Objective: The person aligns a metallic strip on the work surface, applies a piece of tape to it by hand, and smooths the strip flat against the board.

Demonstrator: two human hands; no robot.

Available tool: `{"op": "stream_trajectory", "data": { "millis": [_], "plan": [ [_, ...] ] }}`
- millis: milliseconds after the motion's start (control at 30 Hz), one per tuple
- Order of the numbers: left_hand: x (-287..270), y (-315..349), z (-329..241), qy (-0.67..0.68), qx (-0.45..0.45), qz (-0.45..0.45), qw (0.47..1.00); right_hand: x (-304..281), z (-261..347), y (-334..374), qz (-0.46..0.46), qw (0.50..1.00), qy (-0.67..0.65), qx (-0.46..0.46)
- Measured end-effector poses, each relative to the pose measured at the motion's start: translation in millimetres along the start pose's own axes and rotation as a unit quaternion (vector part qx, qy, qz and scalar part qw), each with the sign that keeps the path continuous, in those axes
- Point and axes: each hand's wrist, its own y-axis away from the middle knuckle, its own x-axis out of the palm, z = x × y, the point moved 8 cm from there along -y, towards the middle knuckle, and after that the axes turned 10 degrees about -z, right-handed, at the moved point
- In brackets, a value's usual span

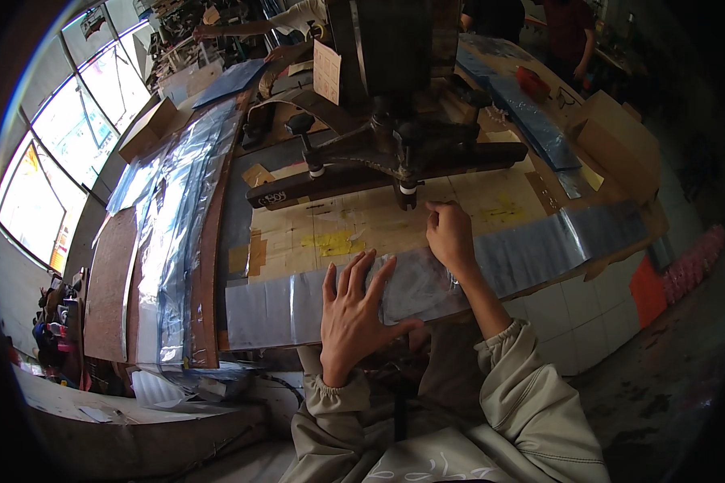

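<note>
My left hand (353,310) lies with its fingers spread over the near edge of the workbench, on a strip of grey sheet covered with clear film (427,294). Its thumb points to the right. To the right and a little farther off, my right hand (451,235) is closed, with the index finger and thumb drawn together. Whatever it may hold is too small to make out. Just beyond it stands a dark metal machine (395,145) with spreading arms and white-tipped feet. A long dark bar (330,185) runs under those arms across the pale wooden board (427,217).
Yellow patches (330,243) mark the board. Blue plastic-wrapped strips (181,241) lie along the left side, near a brown panel (109,282). A cardboard box (616,145) sits at the right. Other people (568,36) stand at the far side, one reaching in at the upper left.
</note>
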Motion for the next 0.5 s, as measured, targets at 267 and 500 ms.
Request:
{"op": "stream_trajectory", "data": {
  "millis": [267,500],
  "plan": [
    [1.9,-0.4,0.0,0.003,-0.003,0.000,1.000,0.0,-2.2,-1.0,-0.004,1.000,-0.001,0.006],
    [-2.2,0.0,-0.9,-0.002,-0.002,-0.004,1.000,-2.0,4.9,-1.4,0.031,0.999,0.006,0.020]
  ]
}}
